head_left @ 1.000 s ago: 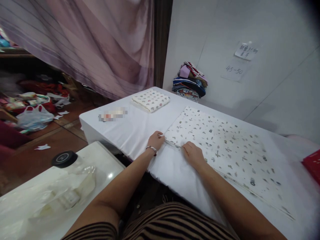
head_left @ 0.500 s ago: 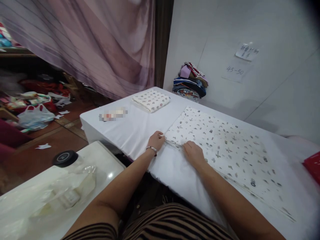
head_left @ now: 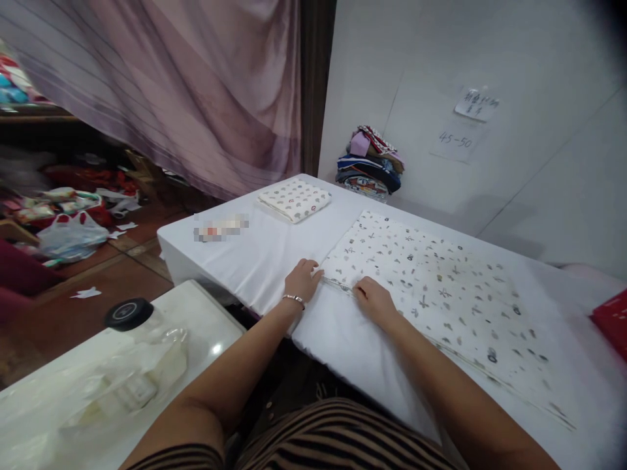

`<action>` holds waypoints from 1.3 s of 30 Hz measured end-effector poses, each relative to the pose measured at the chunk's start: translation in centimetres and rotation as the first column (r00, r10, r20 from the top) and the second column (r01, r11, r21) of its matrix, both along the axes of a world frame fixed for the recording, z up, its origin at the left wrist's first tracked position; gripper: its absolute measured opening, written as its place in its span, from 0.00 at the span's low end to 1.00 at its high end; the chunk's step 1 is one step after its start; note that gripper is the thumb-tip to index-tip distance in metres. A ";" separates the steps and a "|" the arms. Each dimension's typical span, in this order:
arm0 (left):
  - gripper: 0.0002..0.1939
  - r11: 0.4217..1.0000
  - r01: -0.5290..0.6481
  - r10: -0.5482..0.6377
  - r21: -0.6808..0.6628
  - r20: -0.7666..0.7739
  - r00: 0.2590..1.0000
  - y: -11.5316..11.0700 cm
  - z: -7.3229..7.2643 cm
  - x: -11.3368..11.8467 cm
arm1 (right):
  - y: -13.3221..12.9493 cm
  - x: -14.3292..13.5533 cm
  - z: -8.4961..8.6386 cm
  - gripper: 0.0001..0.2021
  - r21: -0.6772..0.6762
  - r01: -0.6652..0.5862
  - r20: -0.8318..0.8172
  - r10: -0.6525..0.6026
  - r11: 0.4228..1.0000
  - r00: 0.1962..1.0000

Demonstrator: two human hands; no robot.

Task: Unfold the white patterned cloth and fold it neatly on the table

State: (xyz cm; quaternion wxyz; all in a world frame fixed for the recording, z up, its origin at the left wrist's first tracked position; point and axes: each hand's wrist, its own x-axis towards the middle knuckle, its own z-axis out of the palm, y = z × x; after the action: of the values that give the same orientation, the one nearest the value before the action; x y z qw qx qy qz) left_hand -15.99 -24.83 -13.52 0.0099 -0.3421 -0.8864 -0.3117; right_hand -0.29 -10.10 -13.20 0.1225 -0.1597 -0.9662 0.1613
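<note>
A white cloth with small dark prints [head_left: 441,287] lies folded flat in layers on the white-covered table [head_left: 333,333]. At its near left corner, my left hand [head_left: 302,282], with a bracelet at the wrist, has its fingers curled against the cloth's edge. My right hand [head_left: 373,297] is closed on the near edge, a little to the right, with the fingertips pinching the layers. Farther back on the table is a smaller folded cloth with a mushroom-like print [head_left: 295,199], touched by neither hand.
A pixelated item [head_left: 220,227] lies at the table's left end. Folded fabrics [head_left: 371,163] are stacked by the wall. At the lower left, a white surface [head_left: 196,313] bears a black round object [head_left: 128,314] and clear plastic. A red object [head_left: 612,326] sits far right.
My left hand has shifted slightly left, its fingers a little more raised. My right hand stays at the cloth's near edge. The whole view has moved slightly.
</note>
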 end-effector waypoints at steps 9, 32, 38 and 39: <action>0.12 0.799 0.443 -0.561 -0.407 -0.241 0.792 1.7 0.3 3.6 | 0.3 -0.3 -0.4 0.09 0.025 0.001 0.012 -0.002 1.000 1.000; 0.09 0.762 0.499 -0.581 -0.412 -0.098 0.808 1.3 1.0 3.5 | -1.0 0.5 -1.0 0.10 0.290 -0.157 0.047 0.150 0.944 0.988; 0.09 0.763 0.501 -0.586 -0.409 -0.108 0.803 1.2 0.7 3.2 | -1.0 1.0 -1.0 0.09 0.245 -0.196 -0.011 0.205 0.950 0.979; 0.10 0.763 0.499 -0.586 -0.410 -0.114 0.802 1.1 0.7 3.2 | -1.0 1.0 -1.0 0.09 0.248 -0.198 -0.006 0.206 0.948 0.979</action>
State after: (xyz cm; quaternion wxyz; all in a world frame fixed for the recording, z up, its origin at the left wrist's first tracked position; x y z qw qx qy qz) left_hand -12.75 -23.72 -12.79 -0.0391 -0.6156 -0.7818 -0.0905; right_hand 0.72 -11.05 -14.23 0.1397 -0.0408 -0.9878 0.0545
